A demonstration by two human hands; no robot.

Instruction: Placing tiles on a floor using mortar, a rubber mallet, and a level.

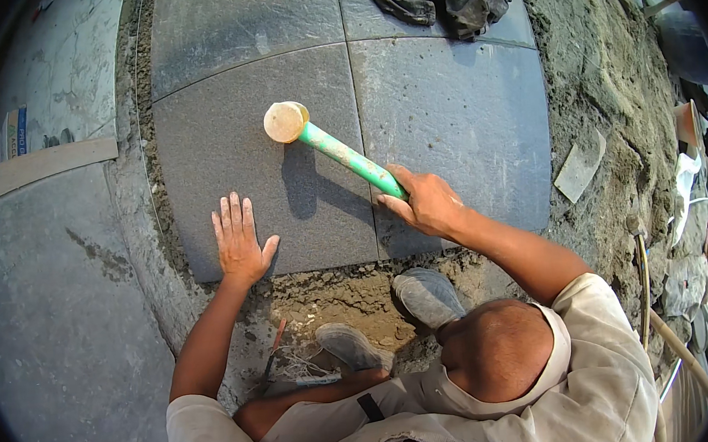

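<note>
A dark grey, square, stone-textured paving slab [259, 166], left of centre in the frame, appears to be being bedded by tapping; a measured, square blow would be called for next. A round-headed, green-handled mallet [334, 150] is gripped in the curled fingers of the right hand [429, 203], apparently raised clear. Nothing is held by the left hand [242, 253], its fingers extended flat on the slab. The slab's face looks matt, grainy and unbroken.
</note>
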